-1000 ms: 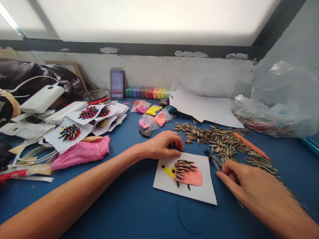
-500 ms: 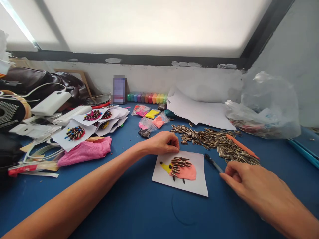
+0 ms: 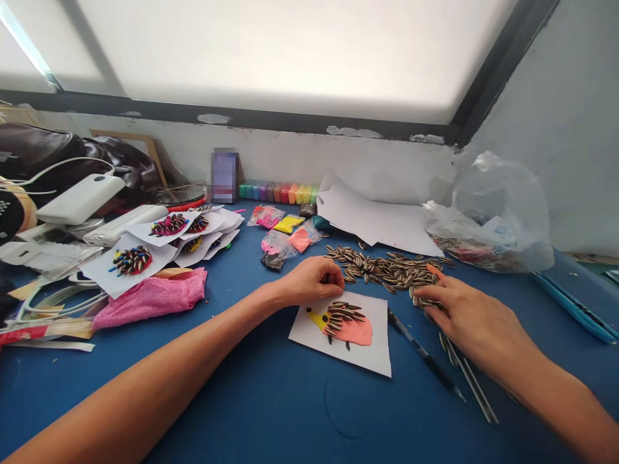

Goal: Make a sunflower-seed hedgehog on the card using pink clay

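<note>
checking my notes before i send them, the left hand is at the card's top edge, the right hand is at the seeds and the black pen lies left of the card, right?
Not quite: the head view shows the black pen right of the card. The left hand is at its top edge, the right hand at the seeds.

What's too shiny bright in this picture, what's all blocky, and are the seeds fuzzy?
In the head view, the big pale panel at the top is so bright it looks nearly plain white; also in the head view, the upright screen is hidden by blocky squares; and in that same head view, the seeds are clear enough to show stripes.
</note>
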A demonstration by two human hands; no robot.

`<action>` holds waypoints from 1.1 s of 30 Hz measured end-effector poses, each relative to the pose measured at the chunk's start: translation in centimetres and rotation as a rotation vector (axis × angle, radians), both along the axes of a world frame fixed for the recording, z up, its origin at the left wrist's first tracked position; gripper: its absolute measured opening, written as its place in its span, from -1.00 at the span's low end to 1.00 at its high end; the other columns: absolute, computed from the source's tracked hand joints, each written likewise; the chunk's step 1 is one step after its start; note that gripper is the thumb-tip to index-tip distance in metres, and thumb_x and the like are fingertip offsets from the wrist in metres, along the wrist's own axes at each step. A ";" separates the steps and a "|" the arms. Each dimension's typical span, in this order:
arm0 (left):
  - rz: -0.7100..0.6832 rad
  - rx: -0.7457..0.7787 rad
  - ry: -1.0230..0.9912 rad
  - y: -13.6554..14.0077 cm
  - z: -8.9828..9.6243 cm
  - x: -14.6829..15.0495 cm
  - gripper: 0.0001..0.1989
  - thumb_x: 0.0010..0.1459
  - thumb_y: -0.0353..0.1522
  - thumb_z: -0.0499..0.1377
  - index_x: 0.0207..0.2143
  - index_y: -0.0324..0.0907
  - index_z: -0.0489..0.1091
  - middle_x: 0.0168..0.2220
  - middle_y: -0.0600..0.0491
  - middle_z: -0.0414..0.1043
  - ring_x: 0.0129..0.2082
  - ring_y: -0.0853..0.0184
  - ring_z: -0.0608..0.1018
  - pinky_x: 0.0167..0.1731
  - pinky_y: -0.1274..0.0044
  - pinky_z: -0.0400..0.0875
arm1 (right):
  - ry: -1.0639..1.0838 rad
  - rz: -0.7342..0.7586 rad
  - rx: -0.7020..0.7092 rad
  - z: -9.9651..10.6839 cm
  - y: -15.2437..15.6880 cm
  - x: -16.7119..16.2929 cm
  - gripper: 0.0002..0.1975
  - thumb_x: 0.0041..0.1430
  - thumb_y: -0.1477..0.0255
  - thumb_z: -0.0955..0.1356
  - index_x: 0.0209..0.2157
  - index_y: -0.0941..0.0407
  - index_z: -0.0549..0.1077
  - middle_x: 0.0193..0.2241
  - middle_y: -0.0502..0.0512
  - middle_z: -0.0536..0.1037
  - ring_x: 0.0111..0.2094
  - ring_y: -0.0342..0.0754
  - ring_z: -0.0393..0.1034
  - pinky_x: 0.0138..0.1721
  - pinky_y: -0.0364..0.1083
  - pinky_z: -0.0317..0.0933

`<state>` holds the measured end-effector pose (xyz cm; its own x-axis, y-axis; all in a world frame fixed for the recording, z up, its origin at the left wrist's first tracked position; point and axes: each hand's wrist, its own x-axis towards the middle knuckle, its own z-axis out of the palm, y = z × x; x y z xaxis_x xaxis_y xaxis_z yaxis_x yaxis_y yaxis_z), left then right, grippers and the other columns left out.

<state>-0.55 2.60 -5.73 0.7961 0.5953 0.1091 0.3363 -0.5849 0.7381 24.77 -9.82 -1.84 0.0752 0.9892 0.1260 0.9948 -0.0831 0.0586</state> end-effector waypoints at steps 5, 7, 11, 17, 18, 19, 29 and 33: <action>0.034 0.030 -0.068 -0.1 -0.6 0.0 -0.90 0.04 -0.50 0.19 -0.37 -0.26 0.51 -0.35 0.04 0.48 -0.32 0.40 0.46 -0.29 0.57 0.31 | 0.002 0.042 -0.018 -0.7 0.5 -0.3 -0.75 0.17 0.45 0.25 -0.40 -0.01 0.57 -0.21 0.09 0.61 0.12 0.18 0.36 -0.52 -0.12 0.22; 0.040 0.040 -0.069 -0.1 -0.6 0.0 -0.89 0.04 -0.51 0.19 -0.37 -0.25 0.52 -0.36 0.05 0.49 -0.32 0.39 0.46 -0.29 0.56 0.31 | 0.016 0.055 -0.008 -0.9 0.6 -0.1 -0.75 0.18 0.43 0.24 -0.42 0.00 0.54 -0.26 0.09 0.60 0.17 0.19 0.30 -0.49 -0.11 0.24; 0.030 0.046 -0.071 0.0 -0.7 0.0 -0.89 0.05 -0.50 0.19 -0.37 -0.23 0.52 -0.37 0.06 0.50 -0.30 0.38 0.47 -0.28 0.54 0.31 | 0.056 0.061 0.055 -0.8 0.7 -0.1 -0.75 0.19 0.35 0.19 -0.42 0.02 0.48 -0.20 0.14 0.57 -0.02 0.20 0.45 -0.50 -0.05 0.23; 0.036 0.036 -0.084 0.0 -0.8 0.1 -0.90 0.05 -0.51 0.19 -0.37 -0.23 0.50 -0.39 0.08 0.47 -0.33 0.40 0.45 -0.30 0.56 0.32 | 0.285 0.133 0.147 0.7 -0.1 -3.1 -0.75 0.24 0.25 0.18 -0.37 0.02 0.42 -0.50 0.03 0.50 -0.65 -0.09 0.30 -0.60 -0.06 0.17; 0.046 0.008 -0.085 0.0 -0.8 0.0 -0.90 0.05 -0.51 0.19 -0.37 -0.24 0.49 -0.41 0.09 0.45 -0.37 0.42 0.43 -0.34 0.57 0.31 | 0.334 0.163 0.156 0.8 -0.4 -3.8 -0.74 0.26 0.23 0.19 -0.33 0.01 0.44 -0.47 0.02 0.52 -0.61 -0.10 0.34 -0.54 -0.06 0.25; 0.058 -0.032 -0.094 -0.1 -0.7 0.0 -0.90 0.06 -0.51 0.17 -0.36 -0.24 0.48 -0.43 0.10 0.42 -0.41 0.44 0.40 -0.39 0.58 0.30 | 0.370 0.200 0.154 0.9 -0.7 -4.6 -0.72 0.27 0.21 0.19 -0.31 0.00 0.46 -0.43 0.01 0.54 -0.55 -0.09 0.39 -0.47 -0.07 0.30; 0.045 -0.114 -0.208 -1.6 -0.1 -1.0 -0.79 0.07 -0.57 0.07 -0.33 -0.27 0.48 -0.33 0.05 0.46 -0.34 0.43 0.43 -0.30 0.58 0.34 | 0.626 0.290 0.105 -1.0 -2.7 -7.7 -0.79 0.26 0.27 0.28 -0.33 -0.02 0.54 -0.41 -0.02 0.61 -0.48 -0.11 0.47 -0.51 -0.16 0.29; 0.008 -0.168 -0.164 -1.4 -0.1 -1.3 -0.73 0.05 -0.59 0.02 -0.28 -0.28 0.49 -0.30 0.03 0.47 -0.31 0.42 0.43 -0.30 0.58 0.34 | 0.585 0.306 0.133 -1.5 -2.6 -8.4 -0.77 0.29 0.27 0.27 -0.27 -0.03 0.56 -0.31 0.01 0.64 -0.39 -0.08 0.53 -0.48 -0.16 0.32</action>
